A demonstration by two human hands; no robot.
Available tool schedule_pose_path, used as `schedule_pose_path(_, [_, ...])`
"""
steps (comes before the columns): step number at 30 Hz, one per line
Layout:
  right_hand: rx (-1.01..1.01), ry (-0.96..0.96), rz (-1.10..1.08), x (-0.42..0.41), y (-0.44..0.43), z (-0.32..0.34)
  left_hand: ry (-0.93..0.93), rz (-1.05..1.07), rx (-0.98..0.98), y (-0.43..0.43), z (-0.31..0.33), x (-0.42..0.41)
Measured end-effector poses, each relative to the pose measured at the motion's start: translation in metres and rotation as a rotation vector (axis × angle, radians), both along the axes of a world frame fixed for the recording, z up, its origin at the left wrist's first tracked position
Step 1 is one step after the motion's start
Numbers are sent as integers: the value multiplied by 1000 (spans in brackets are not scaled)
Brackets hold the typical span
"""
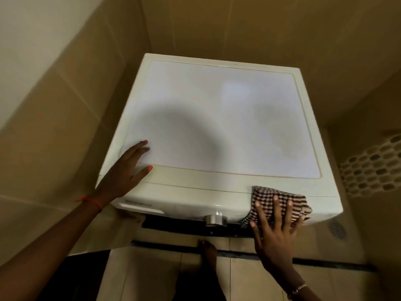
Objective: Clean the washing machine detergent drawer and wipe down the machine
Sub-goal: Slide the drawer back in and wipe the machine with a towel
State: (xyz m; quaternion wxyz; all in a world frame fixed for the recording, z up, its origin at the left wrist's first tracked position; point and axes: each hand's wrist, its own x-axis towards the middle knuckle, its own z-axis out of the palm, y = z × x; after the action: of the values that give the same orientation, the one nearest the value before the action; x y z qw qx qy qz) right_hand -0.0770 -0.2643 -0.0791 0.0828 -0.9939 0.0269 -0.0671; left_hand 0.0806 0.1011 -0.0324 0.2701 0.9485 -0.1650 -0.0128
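1. The right hand presses the checked cloth against the front right edge of the washing machine. Its fingers are spread and straight and grasp nothing. Because the cloth drapes over a rounded edge and only pressure holds it, we judge it could slip out and fall to the floor.
2. The dial sits just beside the cloth, on its left. We think a careless leftward sweep could turn it and change a setting.
3. The left hand lies flat on the front left corner of the top, fingers straight, holding nothing. If weight rests on it, that slick surface could let it slide, and it may leave marks on the top.
4. We take the pale rectangle on the front left for the detergent drawer. It looks pushed in; we cannot tell whether it is clean.
5. The machine is a cream box with softened corners, and its top is a flat, smooth, paler panel. Faint dull patches show towards the right of the panel.
6. The dial is a short metallic cylinder. The cloth is a soft, rumpled brown-and-white weave.
7. The walls are beige tile, and a white perforated basket stands to the right.
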Motion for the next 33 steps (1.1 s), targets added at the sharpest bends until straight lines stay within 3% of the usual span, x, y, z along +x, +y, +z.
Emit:
schedule_pose_path(6, [-202, -23, 267, 16, 49, -5, -30, -113, 53, 23, -2, -14])
schedule_pose_path(11, [-287, -52, 365, 24, 42, 9, -46, -386, 247, 42, -7, -7])
schedule_pose_path(15, [-327, -76, 419, 34, 49, 11, -63, -488, 317, 54, -6, 4])
schedule_pose_path(23, [-563, -282, 992, 76, 119, 8, -97, -449, 276, 56, -10, 9])
schedule_pose_path(30, [-1113, -456, 1051, 75, 206, -33, 60, -355, 156, 46, -4, 12])
schedule_pose_path(33, [-1104, -511, 1001, 77, 238, -45, 74, -338, 172, 43, -3, 12])
